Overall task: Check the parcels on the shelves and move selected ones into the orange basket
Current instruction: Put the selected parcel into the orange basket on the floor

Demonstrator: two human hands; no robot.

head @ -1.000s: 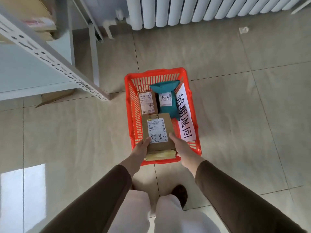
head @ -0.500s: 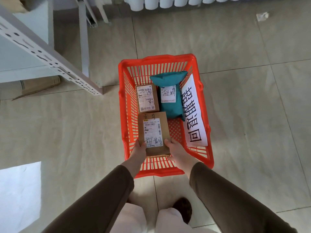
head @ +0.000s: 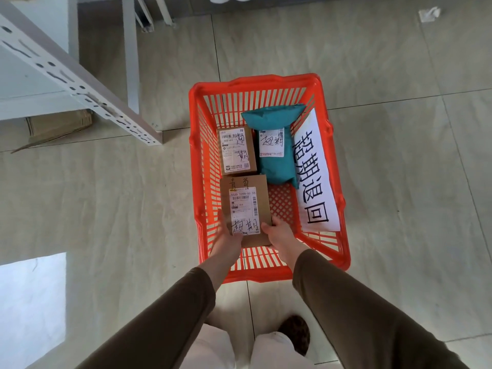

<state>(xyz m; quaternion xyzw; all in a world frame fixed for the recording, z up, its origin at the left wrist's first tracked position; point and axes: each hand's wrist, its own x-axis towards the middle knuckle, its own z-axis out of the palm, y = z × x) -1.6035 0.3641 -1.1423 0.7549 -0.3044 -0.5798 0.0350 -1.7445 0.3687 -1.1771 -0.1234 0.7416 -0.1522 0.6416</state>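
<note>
A white shelf frame (head: 80, 83) fills the upper left; a teal bag (head: 277, 145) and small box (head: 237, 151) lie at the basket's (head: 266, 83) far end. My left hand (head: 229, 235) and right hand (head: 279, 233) grip the labelled brown parcel (head: 247, 206).

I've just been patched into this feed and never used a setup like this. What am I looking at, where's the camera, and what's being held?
There is no machine here: a person works bare-handed, and the single camera sits on their head, looking down past their brown sleeves. On the tiled floor stands an orange basket with a paper sign along its right wall. Inside lie a small cardboard box and a teal mailer bag. The left hand and right hand hold a larger cardboard box by its near end, low inside the basket. A white shelf frame is at upper left.
</note>
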